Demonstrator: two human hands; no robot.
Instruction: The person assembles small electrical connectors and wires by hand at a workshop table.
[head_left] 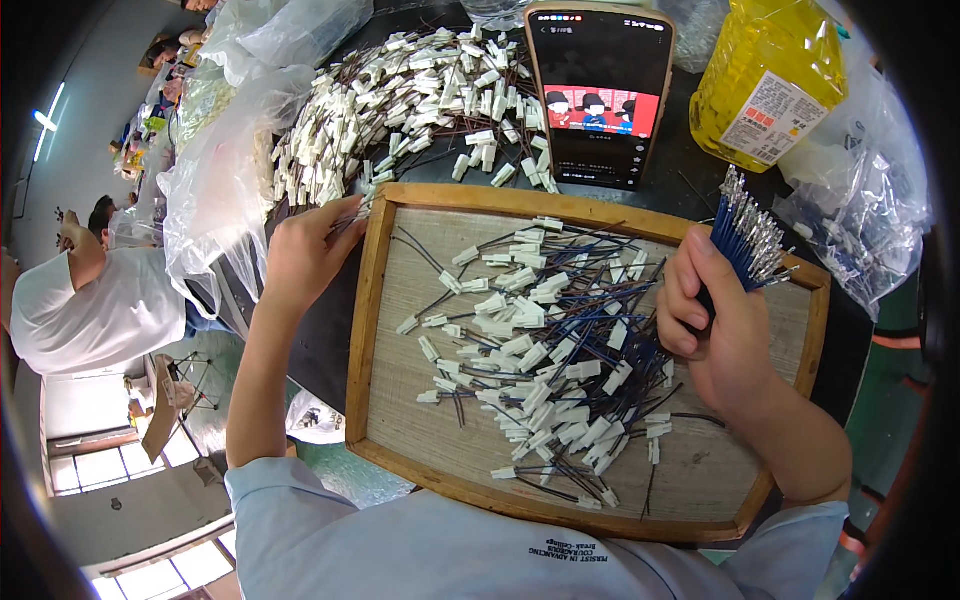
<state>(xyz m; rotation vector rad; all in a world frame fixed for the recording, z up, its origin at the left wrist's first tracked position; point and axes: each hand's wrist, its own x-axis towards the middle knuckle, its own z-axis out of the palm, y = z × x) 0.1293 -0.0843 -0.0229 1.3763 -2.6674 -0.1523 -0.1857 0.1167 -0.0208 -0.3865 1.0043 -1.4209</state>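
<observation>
My right hand (722, 325) is closed round a bundle of blue wires (738, 245) with bare metal terminals fanning out at the top. It hovers over the right side of a wood-framed tray (730, 465). In the tray lie many white plastic connectors (535, 345) with dark blue and brown wires, heaped loosely. My left hand (312, 250) reaches past the tray's far left corner to the edge of a big pile of similar wired connectors (400, 110). Its thumb and fingers are pinched together there; what is between them is too small to tell.
Behind the tray a phone (598, 95) stands upright with its screen lit. A yellow plastic container (770, 80) is at the far right, beside clear plastic bags (855, 195). More clear bags (225, 170) hang at the left. Another person (105, 300) sits beyond them.
</observation>
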